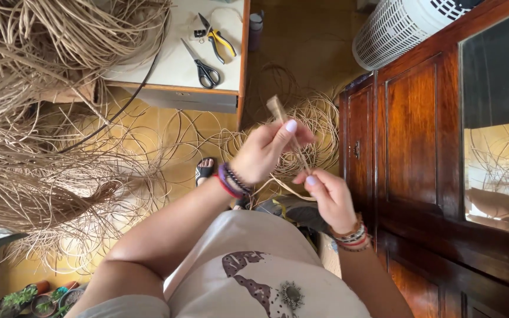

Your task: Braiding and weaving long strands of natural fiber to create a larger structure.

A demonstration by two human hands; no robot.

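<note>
I look straight down at my lap. A flat tan rattan strip (279, 112) rises between my hands. My left hand (266, 150) pinches it near its upper end, thumb on top. My right hand (328, 197) grips the same strip lower down, where it curves off toward my lap. Both wrists wear beaded bracelets. My sandalled foot (205, 171) shows on the yellow floor below the hands.
Big bundles of loose rattan (48, 153) fill the left side, and thin coils (319, 118) lie on the floor. A white table (178, 62) carries scissors (202, 68) and yellow-handled pliers (218, 41). A dark wooden cabinet (431, 153) stands right, a white slatted basket (402, 26) above it.
</note>
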